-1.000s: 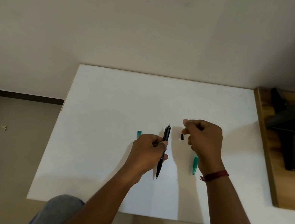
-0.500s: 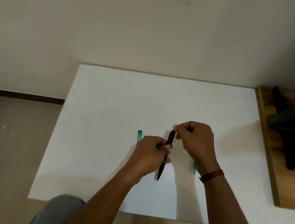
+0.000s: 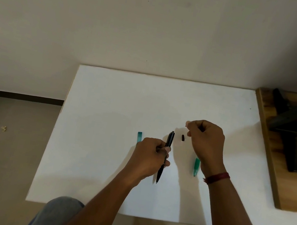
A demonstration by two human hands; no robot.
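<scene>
On the far left the floor [image 3: 8, 147] carries a few pale scraps [image 3: 3, 128]; a knee in blue cloth [image 3: 58, 213] shows at the bottom edge. The white tabletop [image 3: 105, 104] begins beside the floor and fills the middle of the view. A short teal piece [image 3: 139, 136] lies flat on it, its near end hidden behind the knuckles of the left hand [image 3: 150, 157].

That hand hangs over the middle of the tabletop; its grip is clamped round the middle of the black pen [image 3: 169, 140], fingers curled about the barrel and thumb laid across it. The pen stands nearly upright in the view, leaning slightly right, its button end away from the person and its tip toward them, low over the white surface; whether the tip touches cannot be told.

Just right of the pen's far end a small black piece [image 3: 182, 138] lies on the tabletop, apart from the pen and just beside the fingertips of the right hand [image 3: 206, 140]. This hand is raised over the tabletop, its grip drawn together, fingers curled in against the thumb.

A green pen part [image 3: 196, 167] lies partly under that wrist, which wears a red band [image 3: 217, 177]. Further right a wooden board [image 3: 270, 183] adjoins the tabletop; a dark frame [image 3: 296, 138] stands on it.
</scene>
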